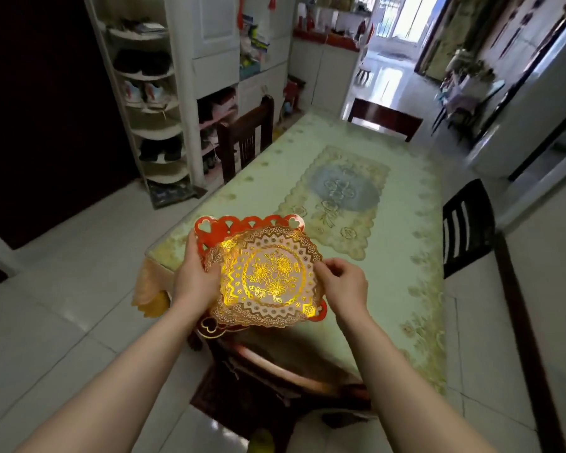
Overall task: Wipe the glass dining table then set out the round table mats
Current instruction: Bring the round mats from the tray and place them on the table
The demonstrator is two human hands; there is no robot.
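I hold a stack of round table mats (268, 276) over the near left corner of the glass dining table (406, 256). The top mat is clear with gold flower patterns; a red mat with heart cut-outs (219, 228) sticks out behind it. My left hand (195, 276) grips the stack's left edge, thumb on top. My right hand (343, 282) pinches the right edge of the top mat. The table has a pale green floral cloth under the glass and a lace runner (340, 197) in its middle.
Dark wooden chairs stand around the table: one at the left (245, 135), one at the far end (383, 120), one at the right (468, 227), and one right below my hands (275, 371). A white shoe shelf (154, 103) lines the left wall.
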